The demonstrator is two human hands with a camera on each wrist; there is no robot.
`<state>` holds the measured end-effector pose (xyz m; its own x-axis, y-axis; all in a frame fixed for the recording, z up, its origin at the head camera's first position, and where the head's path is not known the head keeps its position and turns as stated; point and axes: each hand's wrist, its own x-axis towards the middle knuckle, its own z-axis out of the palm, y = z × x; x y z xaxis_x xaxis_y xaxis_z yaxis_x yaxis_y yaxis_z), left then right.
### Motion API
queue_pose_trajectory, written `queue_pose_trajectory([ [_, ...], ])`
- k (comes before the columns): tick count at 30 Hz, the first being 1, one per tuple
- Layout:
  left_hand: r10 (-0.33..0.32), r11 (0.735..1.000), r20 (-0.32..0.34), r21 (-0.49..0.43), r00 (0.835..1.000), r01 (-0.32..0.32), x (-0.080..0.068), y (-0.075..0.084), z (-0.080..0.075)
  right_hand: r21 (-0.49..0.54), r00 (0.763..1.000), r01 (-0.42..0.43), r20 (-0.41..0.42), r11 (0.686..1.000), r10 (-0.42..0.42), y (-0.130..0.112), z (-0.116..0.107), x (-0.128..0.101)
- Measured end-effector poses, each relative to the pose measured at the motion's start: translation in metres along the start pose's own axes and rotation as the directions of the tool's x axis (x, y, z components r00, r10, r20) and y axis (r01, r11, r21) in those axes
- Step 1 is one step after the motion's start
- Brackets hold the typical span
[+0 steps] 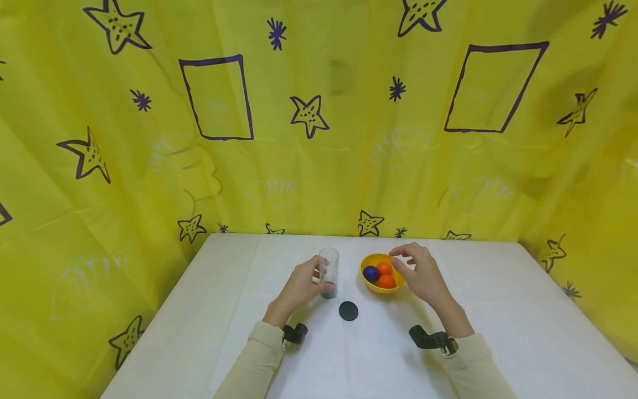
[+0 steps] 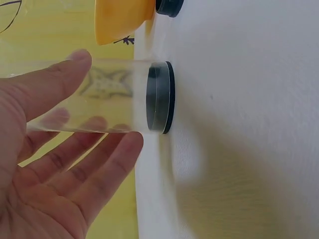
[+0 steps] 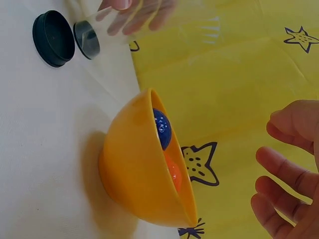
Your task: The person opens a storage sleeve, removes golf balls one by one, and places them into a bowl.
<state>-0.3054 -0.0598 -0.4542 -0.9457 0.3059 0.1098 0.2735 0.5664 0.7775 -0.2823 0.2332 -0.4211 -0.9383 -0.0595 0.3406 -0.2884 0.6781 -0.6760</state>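
Observation:
A clear cylindrical container [image 1: 329, 266] with a black base [image 2: 160, 98] stands upright on the white table. My left hand [image 1: 301, 284] holds it from the left, thumb on the near side and fingers round the far side. To its right, a yellow bowl [image 1: 375, 287] holds a dark blue ball [image 1: 371, 273] and two orange balls [image 1: 385, 281]. My right hand [image 1: 417, 272] is over the bowl's right rim, fingers loosely bent and apart, with nothing in them. In the right wrist view its fingertips [image 3: 266, 154] are off the bowl and balls.
A round black lid [image 1: 348, 311] lies on the table [image 1: 209, 310] in front of the container and bowl, its hollow side up. Behind the table hangs a yellow curtain [image 1: 339, 183] with star drawings. Each wrist wears a black camera mount [image 1: 430, 339].

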Motion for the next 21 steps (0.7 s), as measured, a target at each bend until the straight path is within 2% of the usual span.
queue_pose_trajectory([
  [10, -0.055, 0.998, 0.032, 0.018, 0.998, 0.054, 0.0010, -0.0012, 0.0012, -0.015, 1.000, 0.016, 0.016, 1.000, -0.016, -0.0014, -0.0013, 0.0009],
  [16, -0.074, 0.993, 0.064, 0.101, 0.995, 0.068, -0.0009, -0.0039, 0.0026, -0.019, 1.000, 0.009, 0.026, 1.000, -0.008, -0.0013, -0.0025, -0.0002],
  [21, -0.105, 0.982, 0.097, 0.169, 0.990, 0.087, -0.0028, -0.0045, -0.0021, -0.021, 1.000, -0.002, 0.029, 1.000, 0.003, -0.0008, -0.0055, -0.0009],
])
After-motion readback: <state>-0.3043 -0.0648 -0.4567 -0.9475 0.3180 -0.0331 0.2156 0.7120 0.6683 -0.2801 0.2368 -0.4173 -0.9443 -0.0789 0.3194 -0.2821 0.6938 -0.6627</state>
